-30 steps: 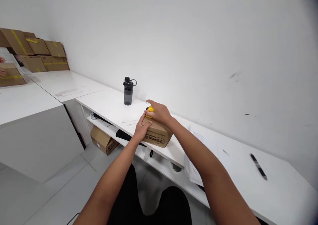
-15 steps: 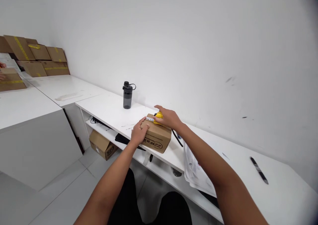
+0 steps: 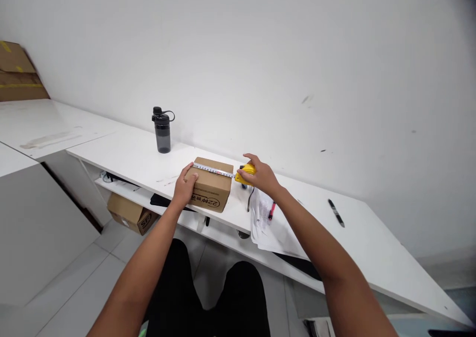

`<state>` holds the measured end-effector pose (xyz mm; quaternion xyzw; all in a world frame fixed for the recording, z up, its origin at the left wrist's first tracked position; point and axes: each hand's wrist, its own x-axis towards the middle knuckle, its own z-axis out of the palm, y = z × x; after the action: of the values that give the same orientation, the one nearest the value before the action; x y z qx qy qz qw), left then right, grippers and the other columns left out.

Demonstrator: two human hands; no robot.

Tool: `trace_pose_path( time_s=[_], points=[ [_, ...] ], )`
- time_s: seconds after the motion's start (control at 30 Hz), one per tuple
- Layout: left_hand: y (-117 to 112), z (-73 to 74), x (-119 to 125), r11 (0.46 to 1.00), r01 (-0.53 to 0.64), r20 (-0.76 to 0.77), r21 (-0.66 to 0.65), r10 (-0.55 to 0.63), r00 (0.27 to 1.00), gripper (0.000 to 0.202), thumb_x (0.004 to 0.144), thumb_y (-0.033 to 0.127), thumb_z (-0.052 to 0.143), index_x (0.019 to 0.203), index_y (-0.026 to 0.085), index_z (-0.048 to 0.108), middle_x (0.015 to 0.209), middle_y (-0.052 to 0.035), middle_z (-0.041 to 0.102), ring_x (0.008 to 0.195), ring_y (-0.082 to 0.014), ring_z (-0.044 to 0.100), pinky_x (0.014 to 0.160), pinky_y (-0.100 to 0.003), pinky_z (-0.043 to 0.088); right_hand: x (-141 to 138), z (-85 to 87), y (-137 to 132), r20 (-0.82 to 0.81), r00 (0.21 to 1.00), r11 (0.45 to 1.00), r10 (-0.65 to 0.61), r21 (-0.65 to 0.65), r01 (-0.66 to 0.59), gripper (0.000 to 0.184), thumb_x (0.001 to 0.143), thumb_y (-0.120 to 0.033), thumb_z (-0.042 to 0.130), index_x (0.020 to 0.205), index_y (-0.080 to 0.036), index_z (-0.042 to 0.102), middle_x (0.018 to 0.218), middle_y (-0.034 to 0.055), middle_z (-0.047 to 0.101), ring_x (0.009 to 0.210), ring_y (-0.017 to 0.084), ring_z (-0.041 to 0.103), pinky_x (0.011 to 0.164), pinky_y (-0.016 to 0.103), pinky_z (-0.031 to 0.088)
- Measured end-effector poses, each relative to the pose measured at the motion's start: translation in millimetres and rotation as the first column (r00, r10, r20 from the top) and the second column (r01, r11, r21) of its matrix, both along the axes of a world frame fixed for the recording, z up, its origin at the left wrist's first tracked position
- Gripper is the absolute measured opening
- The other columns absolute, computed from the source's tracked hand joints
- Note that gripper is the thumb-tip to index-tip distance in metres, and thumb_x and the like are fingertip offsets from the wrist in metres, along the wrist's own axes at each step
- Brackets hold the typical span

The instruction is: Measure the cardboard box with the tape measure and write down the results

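A small cardboard box with black print on its front sits on the white desk. My left hand is closed on the box's left end and pins the tip of a measuring tape there. The tape's blade lies stretched along the top of the box. My right hand is closed on the yellow tape measure case, just past the box's right end.
A dark water bottle stands behind the box near the wall. Papers with a red pen lie to the right, and a black pen farther right. A cardboard box sits under the desk; more boxes are stacked far left.
My right hand has pulled the yellow case rightward, drawing the tape out across the box top. My left hand stays on the box's left end. The view has swung to the right.
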<state>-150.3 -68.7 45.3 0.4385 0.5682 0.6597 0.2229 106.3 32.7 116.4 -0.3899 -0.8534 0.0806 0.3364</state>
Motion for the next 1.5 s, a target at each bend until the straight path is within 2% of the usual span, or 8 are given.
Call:
trace_pose_path(
  time_s=[0.37,0.6,1.0,1.1,1.23,1.37,1.43,1.5],
  points=[
    [1,2.5,3,1.000,-0.004,0.022,0.005,0.003,1.000,0.053,0.083,0.037,0.057,0.135,0.024,0.058,0.138,-0.0056,0.058,0.124,-0.0268,0.054,0.106,-0.038,0.043,-19,-2.4,-5,-0.061,0.997,0.989,0.045,0.142,-0.036,0.041,0.090,-0.047,0.050,0.121,-0.023,0.061,0.124,0.0079,0.066,0.106,0.025,0.063,0.089,0.036,0.048],
    [-8,7.9,4,1.000,0.028,0.030,-0.014,-0.027,0.999,0.058,0.082,0.037,0.058,0.139,0.024,0.055,0.138,-0.0066,0.058,0.124,-0.0275,0.054,0.108,-0.041,0.041,-25,-8.9,-21,-0.235,0.968,0.994,-0.092,0.042,0.105,0.029,0.093,-0.044,0.044,0.085,-0.024,0.064,0.093,0.0047,0.069,0.087,0.021,0.062,0.077,0.031,0.045],
    [-4,1.7,-2,0.999,0.043,0.008,0.008,-0.043,0.999,0.059,0.084,0.039,0.058,0.140,0.023,0.052,0.141,-0.0068,0.056,0.127,-0.0271,0.052,0.110,-0.040,0.039,-30,1.2,-33,-0.179,0.967,0.982,-0.183,-0.077,0.171,0.021,0.087,-0.032,0.041,0.085,-0.025,0.061,0.093,0.0033,0.063,0.085,0.019,0.056,0.067,0.028,0.037],
    [-2,0.3,-3,0.999,0.047,0.002,-0.005,-0.047,0.999,0.060,0.084,0.040,0.058,0.141,0.024,0.052,0.140,-0.0069,0.056,0.126,-0.0270,0.053,0.109,-0.041,0.039,-26,-17.0,-21,-0.253,0.947,0.973,-0.199,-0.164,0.161,0.022,0.087,-0.034,0.040,0.080,-0.024,0.059,0.084,0.0013,0.063,0.077,0.018,0.055,0.064,0.028,0.036],
    [1,1.2,-4,1.000,0.027,0.022,0.009,-0.027,0.999,0.057,0.083,0.038,0.058,0.138,0.024,0.055,0.139,-0.0068,0.057,0.126,-0.0270,0.053,0.109,-0.040,0.040,-29,-74.8,-7,-0.461,0.855,0.944,-0.238,-0.317,0.092,0.026,0.087,-0.036,0.035,0.071,-0.024,0.052,0.063,-0.0018,0.053,0.062,0.017,0.052,0.060,0.028,0.036],
    [4,1.5,-4,0.999,0.034,0.075,0.002,-0.035,0.997,0.059,0.082,0.040,0.060,0.138,0.024,0.055,0.136,-0.0072,0.059,0.124,-0.0281,0.054,0.108,-0.042,0.041,-44,-127.9,-5,-0.670,0.694,0.961,-0.264,-0.241,0.132,0.033,0.092,-0.042,0.029,0.081,-0.022,0.054,0.072,0.0010,0.060,0.070,0.018,0.056,0.067,0.029,0.041],
    [4,1.4,-4,0.999,0.034,0.069,0.001,-0.034,0.997,0.059,0.081,0.040,0.061,0.138,0.024,0.055,0.138,-0.0076,0.058,0.127,-0.0284,0.052,0.109,-0.042,0.039,-48,-139.0,-8,-0.699,0.669,0.967,-0.251,-0.207,0.147,0.039,0.095,-0.046,0.028,0.087,-0.021,0.057,0.080,0.0032,0.063,0.075,0.019,0.058,0.071,0.030,0.043],
    [4,1.2,-4,0.999,0.035,0.051,0.005,-0.035,0.998,0.059,0.081,0.039,0.060,0.138,0.023,0.055,0.140,-0.0075,0.056,0.129,-0.0285,0.050,0.111,-0.041,0.037,-48,-141.3,-12,-0.689,0.694,0.977,-0.209,-0.172,0.124,0.043,0.097,-0.049,0.028,0.090,-0.020,0.059,0.085,0.0051,0.065,0.080,0.020,0.060,0.075,0.031,0.044]
  ],
)
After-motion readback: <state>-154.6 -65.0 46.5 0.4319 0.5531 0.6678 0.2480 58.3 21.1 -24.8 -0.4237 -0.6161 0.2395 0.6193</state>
